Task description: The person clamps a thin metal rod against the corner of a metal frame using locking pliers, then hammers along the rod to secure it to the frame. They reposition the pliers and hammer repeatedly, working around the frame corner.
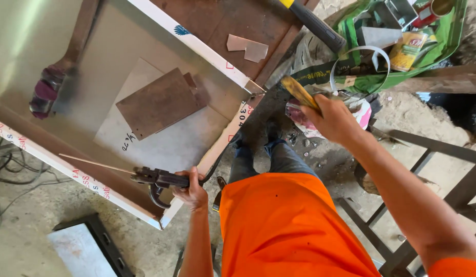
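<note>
Both hands are seen from above, below them an orange shirt and blue trouser legs. The left hand (191,192) is closed in a fist around the grip of a dark metal electrode holder (158,178), from which a thin, pale welding rod (97,164) is carried out to the left, over the near edge of a large tray of shiny sheet metal (120,46) with folded rims covered in white protective film. This tray is tilted, its near corner lying just beside the left hand. Inside it a rusty brown rectangular steel plate (158,102) is laid on a paler grey sheet (166,143), and a rust-brown bar ending in a purple-stained lump (45,92) is mirrored in the metal at the upper left. The right hand (332,120) is raised and closed around a flat, yellowish strip-shaped tool (298,91); what kind of tool it is cannot be told. Beyond that hand a green plastic sack (443,38) filled with metal offcuts and a curled steel band (361,56) is seen, beside a hammer with a black rubber grip (317,23). Two small grey metal offcuts (248,47) are set on a rusty brown steel surface (238,20) at the top. The floor (33,205) is dusty grey concrete, strewn with black cables at the left and a dark metal frame (417,205) at the right.
</note>
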